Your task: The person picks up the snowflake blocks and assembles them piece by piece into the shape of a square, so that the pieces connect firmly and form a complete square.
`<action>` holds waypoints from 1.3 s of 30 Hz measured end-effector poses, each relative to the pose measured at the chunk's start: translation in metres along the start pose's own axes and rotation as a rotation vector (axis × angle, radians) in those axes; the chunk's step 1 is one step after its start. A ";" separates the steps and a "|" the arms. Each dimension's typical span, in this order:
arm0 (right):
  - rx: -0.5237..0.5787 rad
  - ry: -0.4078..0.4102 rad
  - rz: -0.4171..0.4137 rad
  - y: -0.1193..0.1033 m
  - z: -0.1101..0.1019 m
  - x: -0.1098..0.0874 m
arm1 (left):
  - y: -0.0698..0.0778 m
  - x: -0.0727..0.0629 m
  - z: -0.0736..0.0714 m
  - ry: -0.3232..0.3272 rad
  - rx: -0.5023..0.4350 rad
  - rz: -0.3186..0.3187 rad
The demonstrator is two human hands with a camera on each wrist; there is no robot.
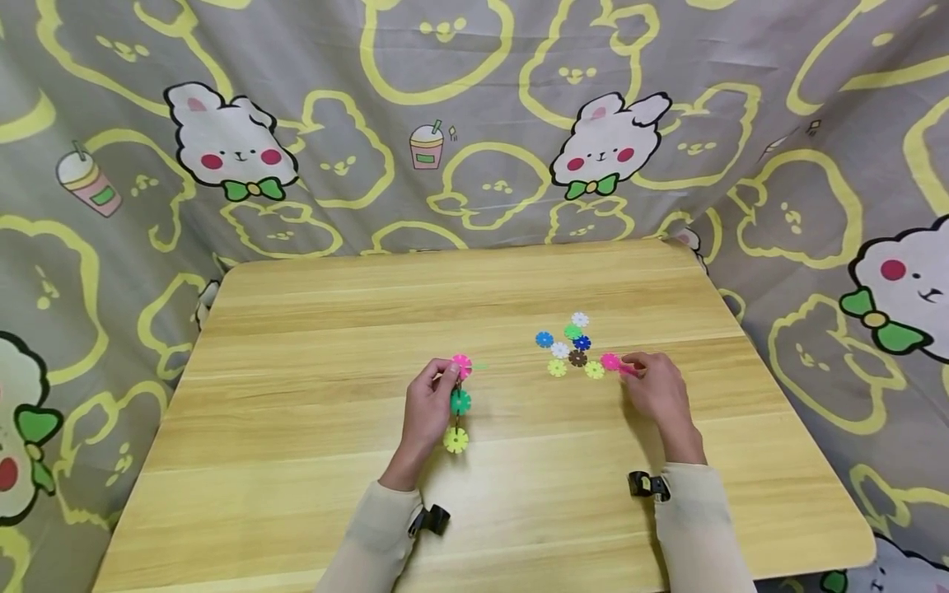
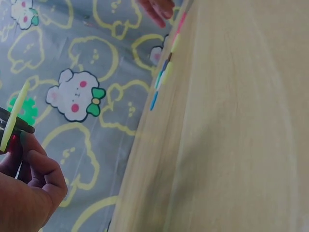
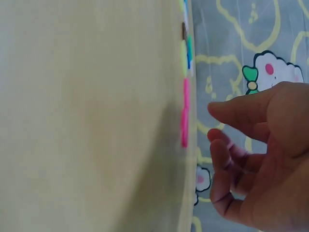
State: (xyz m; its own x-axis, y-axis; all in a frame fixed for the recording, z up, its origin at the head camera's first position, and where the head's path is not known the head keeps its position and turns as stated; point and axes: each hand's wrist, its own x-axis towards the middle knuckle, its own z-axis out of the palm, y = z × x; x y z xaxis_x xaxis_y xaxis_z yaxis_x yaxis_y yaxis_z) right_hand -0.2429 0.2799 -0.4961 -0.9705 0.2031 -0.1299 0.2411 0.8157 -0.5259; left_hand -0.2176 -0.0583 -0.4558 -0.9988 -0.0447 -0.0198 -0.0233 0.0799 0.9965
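Note:
My left hand [image 1: 426, 403] pinches a linked piece made of plastic snowflake discs, thumb and fingers at its pink disc [image 1: 461, 363]. Down from there follow a green disc [image 1: 461, 403] and a yellow disc [image 1: 455, 441], joined by dark discs seen edge-on. A thin green edge sticks out to the right of the pink one. My right hand [image 1: 660, 387] is over the right end of the loose discs, by two pink discs [image 3: 186, 94] lying on the table. In the right wrist view, its thumb and fingers are apart with nothing between them.
Several loose discs lie grouped on the wooden table [image 1: 296, 461]: blue [image 1: 544, 339], white [image 1: 580, 319], brown [image 1: 577, 358], yellow [image 1: 557, 368] and green among them. A patterned grey curtain [image 1: 511, 74] surrounds the table at the back and sides.

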 end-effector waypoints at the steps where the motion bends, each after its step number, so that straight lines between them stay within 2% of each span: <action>1: -0.008 -0.007 0.013 0.002 0.000 0.000 | 0.000 0.000 0.000 -0.001 0.000 -0.001; 7: -0.073 -0.061 0.085 0.009 0.000 0.000 | 0.000 0.000 0.000 0.010 0.012 -0.008; 14: -0.136 -0.094 0.082 0.013 0.000 0.000 | -0.002 0.000 0.000 0.005 0.011 -0.012; 28: -0.096 -0.060 0.075 0.015 0.001 0.003 | -0.006 0.000 0.001 0.015 0.028 -0.013; 39: -0.037 -0.059 -0.004 0.008 0.008 0.002 | -0.006 -0.001 -0.001 -0.006 0.007 -0.009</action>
State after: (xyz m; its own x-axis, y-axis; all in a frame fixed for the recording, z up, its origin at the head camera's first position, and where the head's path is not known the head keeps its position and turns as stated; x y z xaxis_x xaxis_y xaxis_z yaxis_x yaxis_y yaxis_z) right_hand -0.2432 0.2825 -0.5068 -0.9695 0.1687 -0.1778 0.2362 0.8362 -0.4950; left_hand -0.2160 -0.0593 -0.4613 -0.9988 -0.0391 -0.0296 -0.0329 0.0862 0.9957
